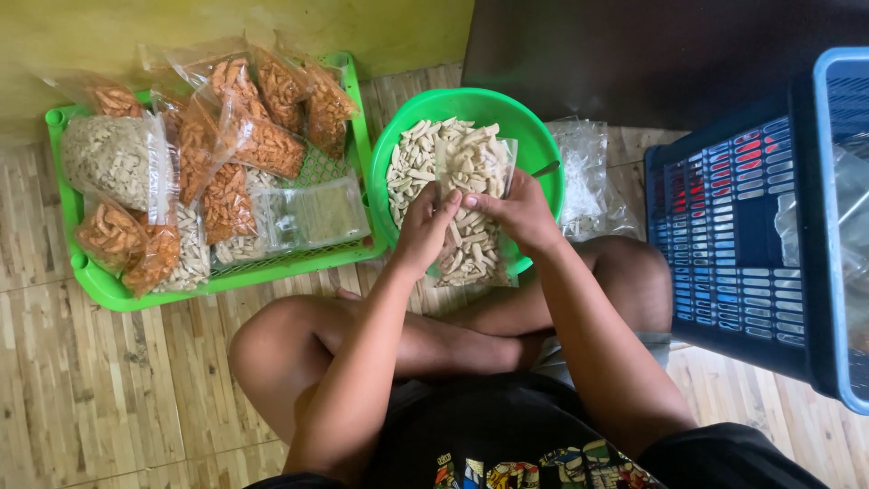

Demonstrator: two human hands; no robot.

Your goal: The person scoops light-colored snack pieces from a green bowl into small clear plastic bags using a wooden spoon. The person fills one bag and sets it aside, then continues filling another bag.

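While both hands grip, bag (471,217) stands upright.

Seated by the green bowl (539,145), the person has bare forearms and bare knees and wears a black shirt bearing a multicoloured printed band, plus grey shorts.

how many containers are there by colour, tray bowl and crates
Green: 2, the tray of filled snack bags and the round bowl of pale sticks.
Blue: 1, the slatted crate on the right.
Total: 3 containers.
Both hands, left and right, hold a clear bag of pale sticks over the bowl.
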